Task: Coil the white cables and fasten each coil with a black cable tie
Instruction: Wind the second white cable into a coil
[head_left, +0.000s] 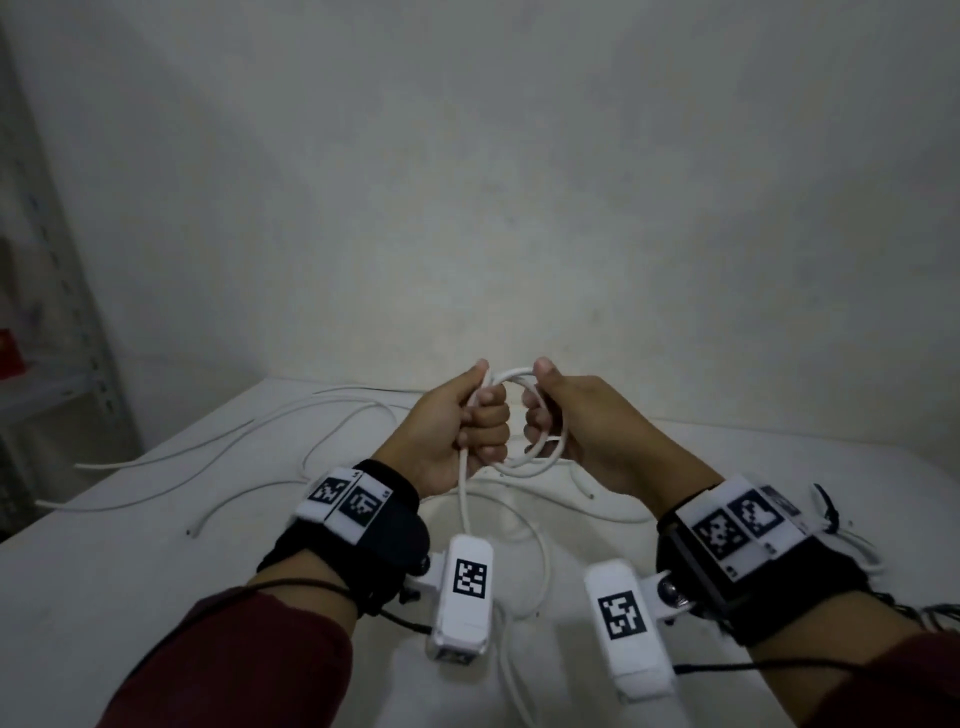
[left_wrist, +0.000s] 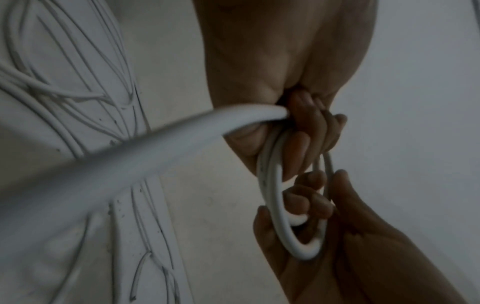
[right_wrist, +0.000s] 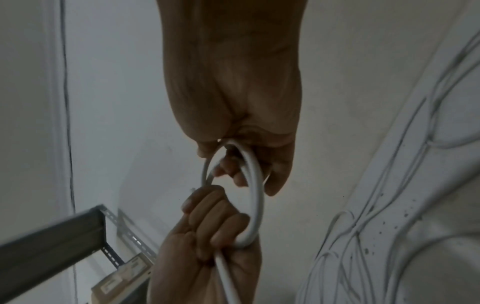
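White cable coil (head_left: 519, 415) sits between your fists above the table (head_left: 156, 571): left hand (head_left: 462, 426) clenches one side plus the trailing tail, right hand (head_left: 576, 421) clamps the other. Light, springy, likely slick; loops want to splay. Pinch where turns overlap. Black ties unseen.

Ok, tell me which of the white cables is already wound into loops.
The coiled cable gripped between left hand and right hand. The loose cables lie straggling unlooped on the table.
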